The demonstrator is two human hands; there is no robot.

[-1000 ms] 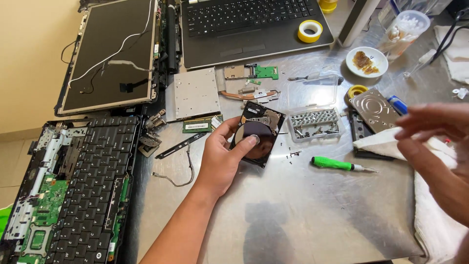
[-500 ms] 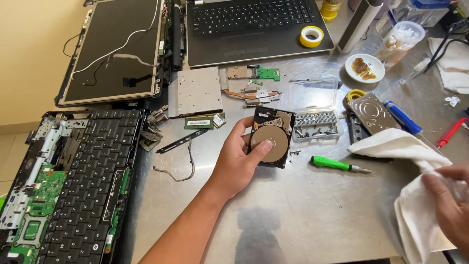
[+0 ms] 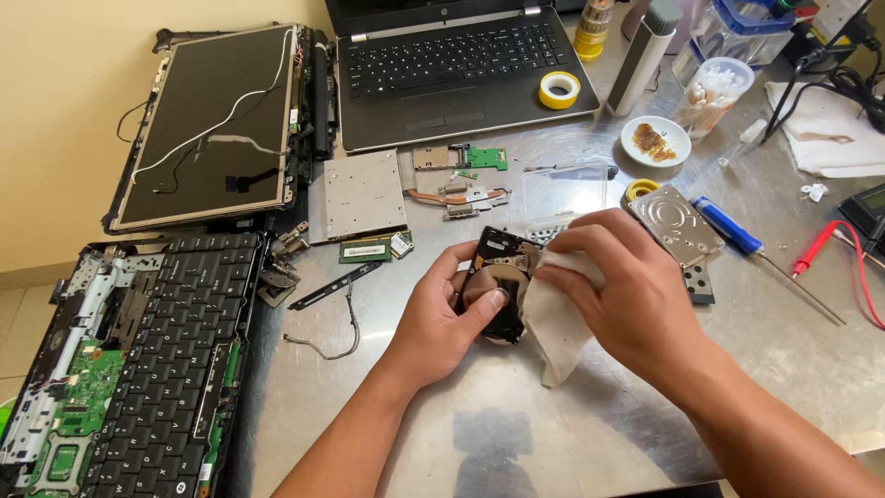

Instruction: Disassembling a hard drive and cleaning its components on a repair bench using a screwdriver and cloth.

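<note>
Hard drive (image 3: 499,281), opened, sits gripped in the left hand (image 3: 441,318) above the counter (image 3: 774,369); the right hand (image 3: 627,290) pinches a white cloth (image 3: 556,332) against its right edge.

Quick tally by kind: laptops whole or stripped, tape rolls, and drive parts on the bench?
Laptops: 2, whole laptop, stripped laptop
Tape rolls: 2, big roll, small roll
Drive parts: 2, open drive, drive lid
Total: 6
</note>
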